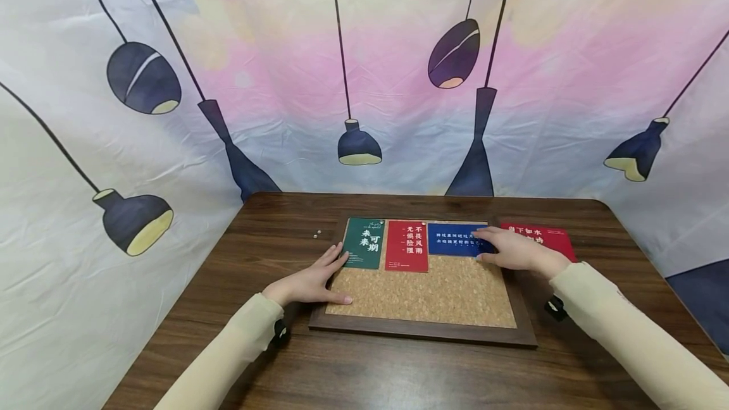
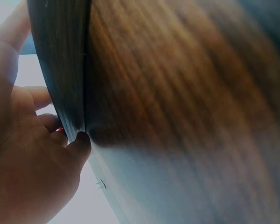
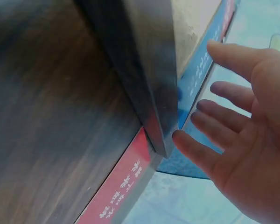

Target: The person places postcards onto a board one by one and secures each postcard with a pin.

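Observation:
A cork board in a dark wood frame lies on the table. Along its upper part are a green card, a red card and a blue card, all with white writing. My left hand rests at the board's left side, fingers extended by the green card and thumb over the cork. In the left wrist view, the frame runs past the fingers. Over the blue card's right end is my right hand, covering part of it. The right wrist view shows its fingers spread and slightly bent, holding nothing.
Another red card lies on the table just right of the board, partly behind the right hand. A few small pale pins sit on the table left of the board. A cloth printed with lamps hangs behind.

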Tool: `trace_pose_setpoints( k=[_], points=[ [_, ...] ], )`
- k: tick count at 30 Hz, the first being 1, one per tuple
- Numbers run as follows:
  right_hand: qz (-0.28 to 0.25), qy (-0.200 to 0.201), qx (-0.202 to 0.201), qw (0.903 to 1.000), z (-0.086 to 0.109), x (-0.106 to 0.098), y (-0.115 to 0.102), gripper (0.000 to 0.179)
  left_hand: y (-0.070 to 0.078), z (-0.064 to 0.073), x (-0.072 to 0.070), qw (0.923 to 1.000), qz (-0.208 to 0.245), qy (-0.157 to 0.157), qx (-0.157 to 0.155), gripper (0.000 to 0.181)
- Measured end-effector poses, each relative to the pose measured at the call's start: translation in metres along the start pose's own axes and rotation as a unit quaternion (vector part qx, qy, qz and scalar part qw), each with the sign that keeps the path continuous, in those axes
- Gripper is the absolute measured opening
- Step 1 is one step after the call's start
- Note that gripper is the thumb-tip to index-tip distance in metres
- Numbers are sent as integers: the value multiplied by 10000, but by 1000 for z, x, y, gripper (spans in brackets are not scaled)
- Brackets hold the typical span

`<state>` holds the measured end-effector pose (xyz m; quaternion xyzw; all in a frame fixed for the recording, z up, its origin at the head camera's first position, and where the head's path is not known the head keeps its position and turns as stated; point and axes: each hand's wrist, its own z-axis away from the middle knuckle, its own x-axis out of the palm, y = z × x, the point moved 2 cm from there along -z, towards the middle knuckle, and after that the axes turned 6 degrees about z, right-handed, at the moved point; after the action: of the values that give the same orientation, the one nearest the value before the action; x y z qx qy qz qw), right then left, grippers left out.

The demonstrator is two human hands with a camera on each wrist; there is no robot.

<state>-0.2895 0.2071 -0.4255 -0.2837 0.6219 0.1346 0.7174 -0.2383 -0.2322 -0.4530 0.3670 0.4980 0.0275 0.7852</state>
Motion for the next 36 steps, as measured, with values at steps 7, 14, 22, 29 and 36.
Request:
trace_pose_setpoints(
  k=[7, 14, 22, 29, 36],
  points=[
    [308, 61, -237, 9992, 10, 8, -2, 58, 0, 0, 0, 10000, -20, 2, 40, 106],
    [396, 396, -289, 9980, 16, 22, 1, 65, -1, 0, 0, 10000, 29, 15, 65, 105],
    [830, 846, -615, 9910, 17, 40, 2, 66, -3, 0, 1, 10000, 51, -20, -10, 107],
    [817, 886, -550, 9912, 18, 46, 7, 66, -2, 0, 2, 10000, 41, -30, -23, 106],
    [805, 994, -529, 9904, 21, 43, 6, 65, -2, 0, 2, 10000, 42, 20, 14, 105]
  ],
)
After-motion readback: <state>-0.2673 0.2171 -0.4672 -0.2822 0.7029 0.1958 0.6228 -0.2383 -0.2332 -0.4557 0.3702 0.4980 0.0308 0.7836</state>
